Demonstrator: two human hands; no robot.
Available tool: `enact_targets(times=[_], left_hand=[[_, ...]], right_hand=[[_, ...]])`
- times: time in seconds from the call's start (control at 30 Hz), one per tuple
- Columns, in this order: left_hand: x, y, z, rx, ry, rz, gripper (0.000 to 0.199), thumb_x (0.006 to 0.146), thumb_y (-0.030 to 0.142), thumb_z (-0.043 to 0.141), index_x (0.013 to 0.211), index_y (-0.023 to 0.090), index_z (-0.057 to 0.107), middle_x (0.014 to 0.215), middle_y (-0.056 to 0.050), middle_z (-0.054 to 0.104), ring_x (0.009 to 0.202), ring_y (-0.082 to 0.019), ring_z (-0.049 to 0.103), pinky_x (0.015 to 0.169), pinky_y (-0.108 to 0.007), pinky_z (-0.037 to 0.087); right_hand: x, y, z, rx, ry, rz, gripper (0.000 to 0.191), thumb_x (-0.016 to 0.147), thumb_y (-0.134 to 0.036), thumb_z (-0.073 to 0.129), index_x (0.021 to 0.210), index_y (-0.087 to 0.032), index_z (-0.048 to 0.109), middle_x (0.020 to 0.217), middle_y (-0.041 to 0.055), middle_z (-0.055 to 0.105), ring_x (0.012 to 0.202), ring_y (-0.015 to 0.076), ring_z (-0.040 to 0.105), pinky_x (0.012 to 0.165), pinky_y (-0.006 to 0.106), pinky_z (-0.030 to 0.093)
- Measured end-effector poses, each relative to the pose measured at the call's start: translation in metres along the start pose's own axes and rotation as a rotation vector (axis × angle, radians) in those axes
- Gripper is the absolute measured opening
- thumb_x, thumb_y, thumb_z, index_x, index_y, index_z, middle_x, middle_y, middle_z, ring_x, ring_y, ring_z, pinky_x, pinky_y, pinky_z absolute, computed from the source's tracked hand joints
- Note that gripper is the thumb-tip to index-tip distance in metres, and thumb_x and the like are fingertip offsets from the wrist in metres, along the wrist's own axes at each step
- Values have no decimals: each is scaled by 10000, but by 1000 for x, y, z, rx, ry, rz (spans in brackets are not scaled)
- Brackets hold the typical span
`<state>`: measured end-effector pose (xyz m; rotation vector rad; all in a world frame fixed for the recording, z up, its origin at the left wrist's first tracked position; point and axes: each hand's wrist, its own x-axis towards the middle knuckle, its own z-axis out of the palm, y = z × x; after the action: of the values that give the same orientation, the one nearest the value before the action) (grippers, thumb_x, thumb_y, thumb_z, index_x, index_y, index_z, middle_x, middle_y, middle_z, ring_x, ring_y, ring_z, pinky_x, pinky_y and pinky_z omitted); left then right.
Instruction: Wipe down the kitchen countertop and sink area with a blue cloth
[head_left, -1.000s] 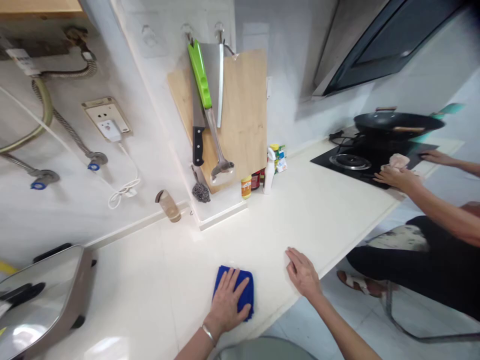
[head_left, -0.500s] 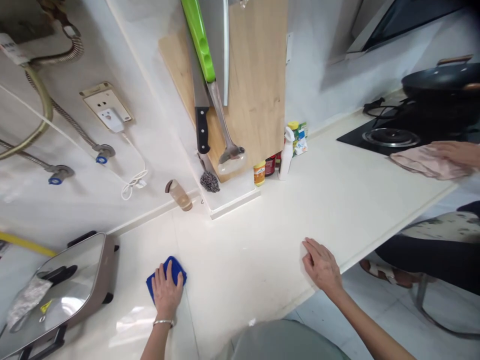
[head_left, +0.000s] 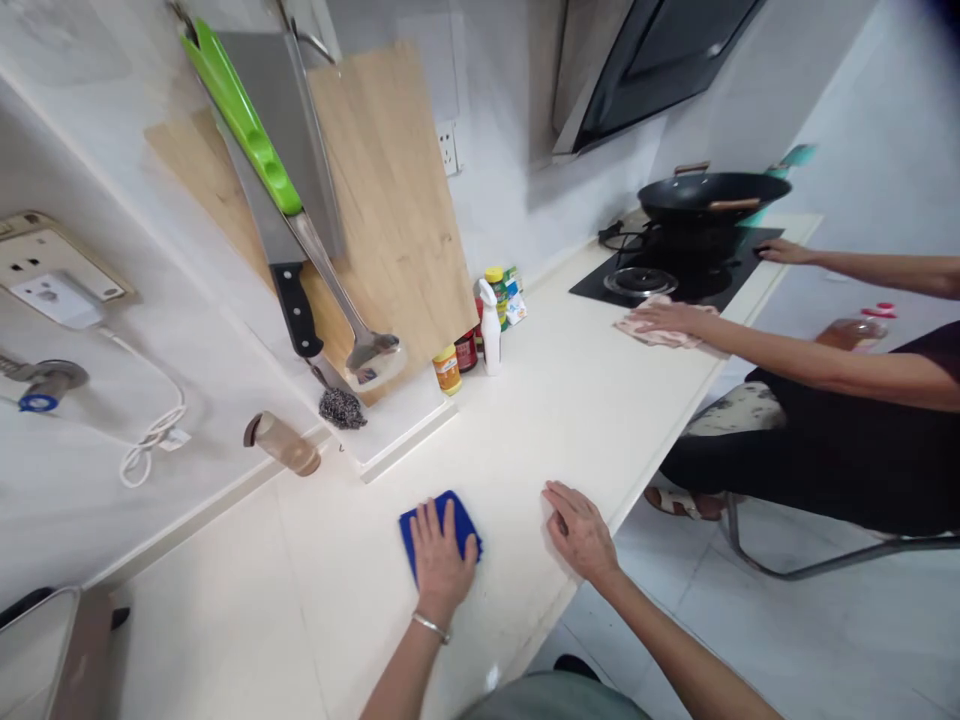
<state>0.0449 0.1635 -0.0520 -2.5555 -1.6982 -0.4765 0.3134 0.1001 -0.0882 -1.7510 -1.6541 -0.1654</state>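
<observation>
My left hand [head_left: 442, 560] presses a folded blue cloth [head_left: 466, 522] down on the white countertop [head_left: 360, 570]. Its fingers spread over the cloth, with the thumb at the right edge, and a silver bangle circles the wrist. To the right, my right hand [head_left: 581, 530] rests on the counter near its front edge, fingers extended and close together, holding nothing. Farther right, another person's hand [head_left: 664, 318] lies on a pale pink cloth [head_left: 652, 335] beside the black cooktop [head_left: 720, 280]. That person's other hand [head_left: 781, 250] touches the cooktop's right side.
A wooden cutting board [head_left: 397, 200], knife [head_left: 296, 310] and green-handled ladle [head_left: 262, 160] hang by the wall. Below are a steel scrubber [head_left: 343, 408], a white spray bottle [head_left: 490, 330] and jars. A brownish bottle [head_left: 285, 445] stands left; a wok [head_left: 709, 195] sits on the cooktop.
My left hand and the blue cloth have moved right across the counter, closer to my right hand. The view has turned right, showing more of the other person and the cooktop.
</observation>
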Motion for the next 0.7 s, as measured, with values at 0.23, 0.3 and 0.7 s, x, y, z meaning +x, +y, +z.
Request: enact_targets(times=[0.23,0.3,0.7], left_hand=[[13,68,16,-205,-12,234,636,940,418,466,1528,215,334,1620,-188,296,1508,-356,247,1185,-634,311],[7,47,11,-239,11,274,575,967,364,415,1522,233,339,1626,-154,303,1516,-300,246,1198,-601,314],[-47,-115,9,-20,187,-229,561,961,419,371,1427,135,500,1556,-199,413,1486,-370,291,1188,-648,276]], right_hand=[[1,0,3,11,41,-7,403,900,-175,434,1269,-204,594,1357,84,614,1280,219,550,1092,459,463],[-1,2,4,27,40,-9,401,903,-180,431,1265,-208,599,1354,83,616,1276,220,552,1098,463,460],[30,-61,32,83,-82,-26,493,961,-303,327,1414,-188,486,1451,109,529,1402,268,420,1130,506,414]])
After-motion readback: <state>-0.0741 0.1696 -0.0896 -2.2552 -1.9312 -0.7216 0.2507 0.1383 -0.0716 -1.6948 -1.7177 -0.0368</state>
